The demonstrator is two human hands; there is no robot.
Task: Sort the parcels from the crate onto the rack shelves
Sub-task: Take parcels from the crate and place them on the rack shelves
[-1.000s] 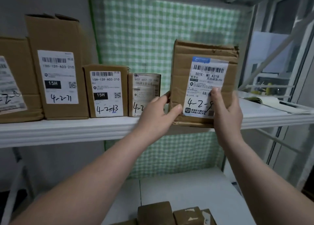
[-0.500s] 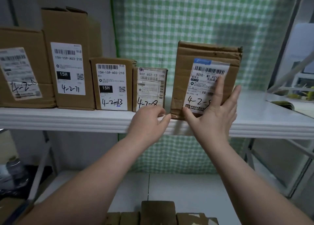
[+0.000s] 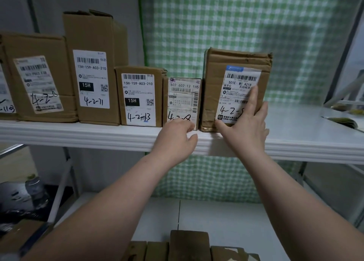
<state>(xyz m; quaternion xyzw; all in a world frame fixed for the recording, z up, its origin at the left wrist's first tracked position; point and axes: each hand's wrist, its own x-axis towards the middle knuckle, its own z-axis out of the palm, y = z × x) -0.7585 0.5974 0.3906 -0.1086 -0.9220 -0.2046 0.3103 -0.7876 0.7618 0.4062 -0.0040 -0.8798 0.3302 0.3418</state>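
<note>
A brown cardboard parcel with a white label stands upright on the white rack shelf, close against a small parcel on its left. My right hand presses flat on the label with straight fingers. Lower and to the left, my left hand rests at the shelf edge with loosely curled fingers, touching the foot of the small parcel and holding nothing. Several more labelled parcels line the shelf to the left.
The shelf's right part is bare up to some papers at the far right. A lower white shelf carries several brown parcels at the bottom of the view. A green checked cloth hangs behind.
The parcel was set down on the shelf and slid left against the small parcel. My left hand let go of it and dropped to the shelf edge; my right hand flattened on the label.
</note>
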